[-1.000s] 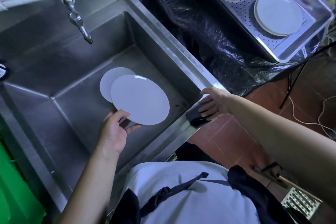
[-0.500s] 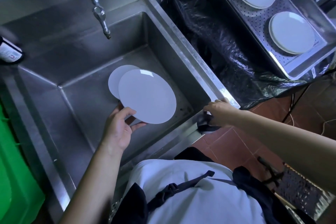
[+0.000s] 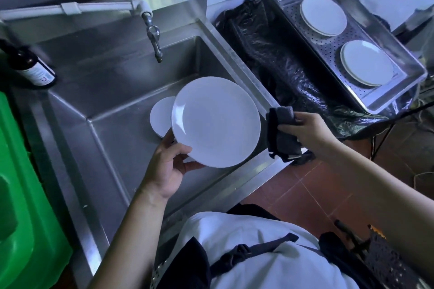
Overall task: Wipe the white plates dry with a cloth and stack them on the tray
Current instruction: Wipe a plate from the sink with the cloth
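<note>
My left hand (image 3: 168, 166) grips the near rim of a white plate (image 3: 216, 122) and holds it tilted above the steel sink (image 3: 112, 91). Behind it another white plate (image 3: 160, 116) lies on the sink floor, partly hidden. My right hand (image 3: 307, 130) grips a dark grey cloth (image 3: 281, 135) just right of the held plate, over the sink's right rim; part of the cloth hangs down. At the upper right a perforated steel tray (image 3: 397, 54) carries two low stacks of white plates (image 3: 323, 15) (image 3: 367, 65).
A tap (image 3: 153, 37) juts over the sink's back. A dark bottle (image 3: 31, 67) stands at the sink's left corner beside a green bin (image 3: 21, 195). Black plastic sheeting (image 3: 270, 51) lies between sink and tray. Cables run over the red tiled floor at right.
My left hand has lifted the plate higher out of the sink and tilted it. My right hand has picked the cloth off the sink rim and brought it next to the plate.
</note>
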### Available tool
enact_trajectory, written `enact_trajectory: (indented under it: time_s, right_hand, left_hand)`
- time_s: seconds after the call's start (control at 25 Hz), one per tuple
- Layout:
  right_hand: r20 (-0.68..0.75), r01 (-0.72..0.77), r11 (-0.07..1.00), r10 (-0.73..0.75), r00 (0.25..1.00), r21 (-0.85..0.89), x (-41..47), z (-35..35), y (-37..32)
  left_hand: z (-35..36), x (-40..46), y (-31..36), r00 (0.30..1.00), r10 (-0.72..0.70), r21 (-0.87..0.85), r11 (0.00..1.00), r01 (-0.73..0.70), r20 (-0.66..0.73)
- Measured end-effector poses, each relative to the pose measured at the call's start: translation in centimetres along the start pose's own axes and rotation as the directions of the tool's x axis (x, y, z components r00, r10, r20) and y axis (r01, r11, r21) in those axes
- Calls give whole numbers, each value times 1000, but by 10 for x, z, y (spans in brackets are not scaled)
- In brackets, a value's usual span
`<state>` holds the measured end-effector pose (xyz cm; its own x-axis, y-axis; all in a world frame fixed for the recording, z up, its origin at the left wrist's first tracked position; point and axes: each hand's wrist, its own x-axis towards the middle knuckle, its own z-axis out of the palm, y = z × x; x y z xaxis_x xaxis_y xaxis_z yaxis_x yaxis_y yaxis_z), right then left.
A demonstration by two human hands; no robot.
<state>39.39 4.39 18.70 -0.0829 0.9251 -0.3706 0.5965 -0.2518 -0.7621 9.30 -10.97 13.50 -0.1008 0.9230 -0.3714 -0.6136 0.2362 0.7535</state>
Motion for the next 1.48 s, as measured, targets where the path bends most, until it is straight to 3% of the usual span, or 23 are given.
enact_trajectory:
  time_s: [0.12, 0.28, 0.4, 0.64, 0.88, 1.0, 1.16, 1.32, 1.48]
  right_hand:
    - [35, -142, 928, 139, 990, 345, -32, 15, -15]
    - [167, -256, 796, 196, 966, 549, -66, 28, -11]
    - [212, -238, 778, 137, 968, 582, -82, 32, -1]
    - [185, -234, 778, 154, 971, 583, -70, 48, -13]
    - [265, -278, 820, 161, 951, 501, -30, 38, -41]
    - [70, -137, 919, 120, 990, 369, -11, 24, -57]
    - [-52, 228, 956, -222, 974, 187, 2, 13, -104]
    - [18, 526, 827, -534, 846, -198, -13, 38, -154]
    - [94, 694, 694, -691, 717, -193, -33, 40, -175]
  left_hand:
    - [3, -3, 2, 997, -4, 11, 1000, 3, 81]
    - [5, -9, 2, 983, -13, 46, 999, 4, 184]
    - [6, -19, 7, 972, -9, 85, 996, -11, 234]
    - [5, -35, 29, 971, -3, 96, 995, -20, 237]
    - [34, -36, 41, 995, 101, 45, 994, -100, -14]
    - [49, -35, 43, 980, 175, 100, 981, -166, -94]
    - [81, -32, 49, 964, 224, 201, 960, -193, -144]
    - [127, -27, 56, 962, 263, 318, 920, -227, -75]
    - [153, -26, 69, 932, 333, 335, 902, -272, -141]
